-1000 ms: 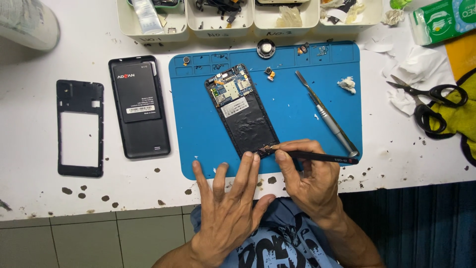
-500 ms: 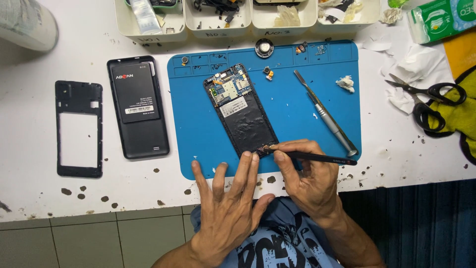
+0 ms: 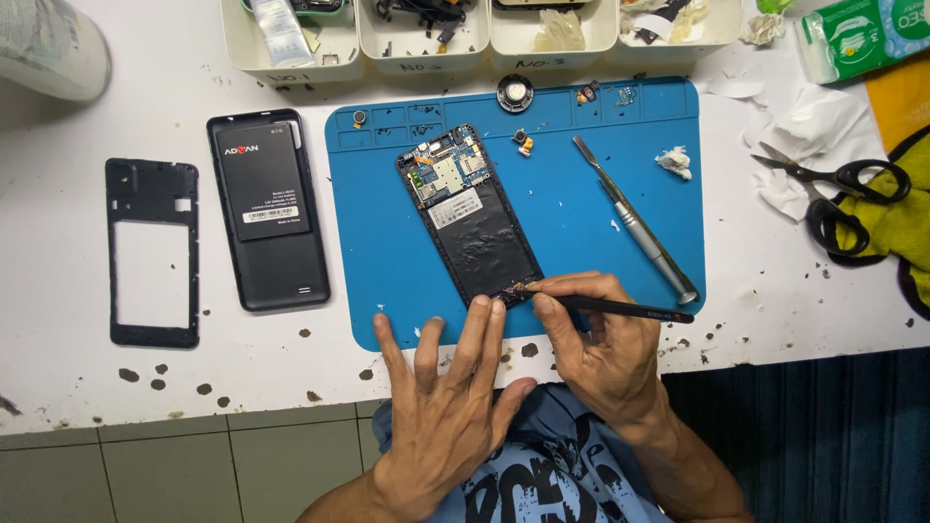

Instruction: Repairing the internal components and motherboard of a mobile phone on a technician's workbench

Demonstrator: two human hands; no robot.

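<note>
An opened phone body with its circuit board exposed lies tilted on the blue work mat. My left hand rests flat at the mat's near edge, fingers spread, with one fingertip touching the phone's bottom corner. My right hand grips a thin black tool like a pen. The tool's tip sits at the phone's bottom end, beside my left fingertip.
A metal spudger lies on the mat to the right of the phone. A black back cover and a black phone frame lie left of the mat. Scissors, crumpled tissue and white parts trays sit nearby.
</note>
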